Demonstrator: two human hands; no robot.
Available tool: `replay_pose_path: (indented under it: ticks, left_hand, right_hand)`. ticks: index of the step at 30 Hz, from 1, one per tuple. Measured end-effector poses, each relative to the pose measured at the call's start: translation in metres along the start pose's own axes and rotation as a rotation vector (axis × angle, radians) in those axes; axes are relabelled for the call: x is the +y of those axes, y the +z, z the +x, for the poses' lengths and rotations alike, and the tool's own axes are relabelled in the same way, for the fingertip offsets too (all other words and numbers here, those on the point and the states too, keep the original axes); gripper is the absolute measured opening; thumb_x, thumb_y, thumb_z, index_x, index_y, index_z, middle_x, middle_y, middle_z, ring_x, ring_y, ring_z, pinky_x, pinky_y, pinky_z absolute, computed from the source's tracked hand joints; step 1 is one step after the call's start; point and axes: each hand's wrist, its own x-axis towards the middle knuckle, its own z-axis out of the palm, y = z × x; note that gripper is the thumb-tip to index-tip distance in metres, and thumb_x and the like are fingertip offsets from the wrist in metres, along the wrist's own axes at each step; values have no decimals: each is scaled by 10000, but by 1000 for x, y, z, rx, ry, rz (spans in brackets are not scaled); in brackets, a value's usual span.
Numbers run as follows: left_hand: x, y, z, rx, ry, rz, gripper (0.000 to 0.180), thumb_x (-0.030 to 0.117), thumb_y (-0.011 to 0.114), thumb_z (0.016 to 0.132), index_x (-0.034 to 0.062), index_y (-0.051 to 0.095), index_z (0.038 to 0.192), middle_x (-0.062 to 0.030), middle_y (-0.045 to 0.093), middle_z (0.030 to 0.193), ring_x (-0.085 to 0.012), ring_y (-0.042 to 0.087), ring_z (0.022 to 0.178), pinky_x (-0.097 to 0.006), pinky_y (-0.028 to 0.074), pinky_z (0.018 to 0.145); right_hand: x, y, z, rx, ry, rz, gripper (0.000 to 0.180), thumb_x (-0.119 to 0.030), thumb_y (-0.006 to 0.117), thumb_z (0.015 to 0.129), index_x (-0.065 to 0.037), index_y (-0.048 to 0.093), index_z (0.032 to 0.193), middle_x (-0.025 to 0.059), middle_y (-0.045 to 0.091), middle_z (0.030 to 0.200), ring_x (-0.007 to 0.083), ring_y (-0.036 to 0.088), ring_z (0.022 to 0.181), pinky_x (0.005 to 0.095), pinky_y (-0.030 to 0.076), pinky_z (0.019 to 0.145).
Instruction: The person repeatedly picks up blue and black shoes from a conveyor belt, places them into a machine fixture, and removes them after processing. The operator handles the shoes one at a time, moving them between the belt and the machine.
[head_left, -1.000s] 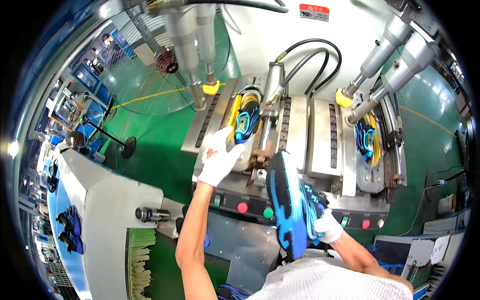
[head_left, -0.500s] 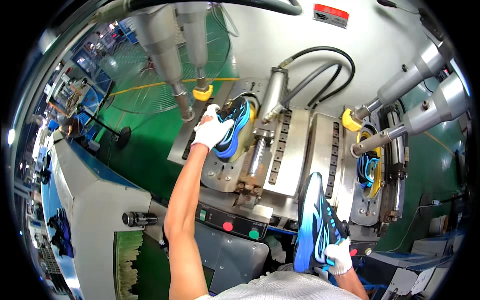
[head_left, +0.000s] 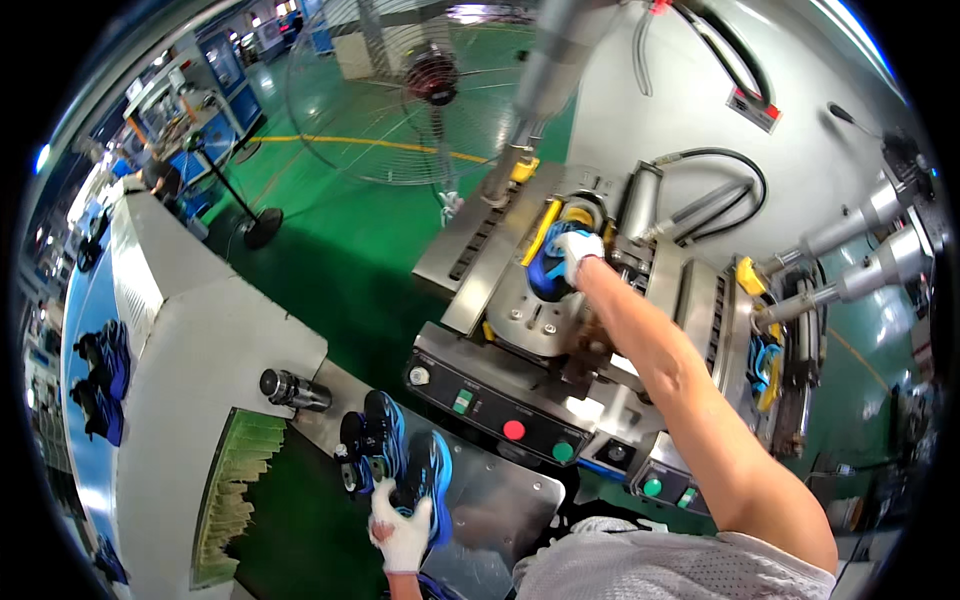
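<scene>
Green factory floor (head_left: 340,270), twin-station press (head_left: 480,385) gleaming, action at two spots!
Right hand (head_left: 580,250) is in at the left cradle (head_left: 525,322), fingers curled onto the blue shoe (head_left: 545,277) seated there; the right cradle (head_left: 769,392) holds another shoe (head_left: 763,358). Down low, left hand (head_left: 402,532) meets a black-and-blue shoe (head_left: 438,480), fingers part-spread, grip impossible to tell, beside a similar shoe (head_left: 385,425).

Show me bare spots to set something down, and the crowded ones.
Bare: metal plate right of the black-blue shoe at the left hand, below the control panel in the picture; grey casing between blue belt and black cylinder, possibly sloping. Crowded: the left press station, with a blue shoe under the right hand, and around the left hand, where shoes cluster.
</scene>
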Motion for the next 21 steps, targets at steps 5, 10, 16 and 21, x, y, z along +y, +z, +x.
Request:
replay_pose_path:
  ticks: [5, 10, 16, 21]
  left_hand:
    - [-102, 42, -94, 153, -317, 211, 663, 225, 841, 764, 34, 530, 1318, -190, 658, 1138, -364, 656, 1020, -448, 521, 898]
    - [-178, 118, -201, 387, -552, 413, 686, 147, 826, 793, 5, 489, 1372, -215, 603, 1263, -381, 636, 1086, -438, 507, 950]
    - [-173, 140, -211, 448, -591, 259, 731, 146, 794, 852, -8, 426, 1464, -209, 542, 1399, -368, 563, 1253, -420, 465, 1061]
    - [-188, 138, -190, 456, -469, 94, 748, 240, 807, 822, 18, 456, 1444, -214, 547, 1376, -385, 521, 1277, -452, 412, 1082]
  right_hand:
    - [34, 7, 113, 238, -289, -1085, 333, -270, 544, 911, -69, 744, 1086, 177, 708, 1203, 296, 673, 1137, 398, 519, 935]
    - [16, -6, 85, -200, -204, -694, 266, -194, 713, 761, 31, 694, 900, 154, 699, 901, 298, 658, 827, 422, 544, 760]
    - [62, 43, 79, 497, -285, -982, 298, -306, 618, 790, -143, 783, 978, 130, 755, 1094, 313, 716, 1032, 431, 557, 863]
    - [44, -35, 133, -69, -362, -735, 306, -300, 650, 912, -84, 723, 1115, 76, 723, 1055, 265, 686, 888, 426, 539, 793]
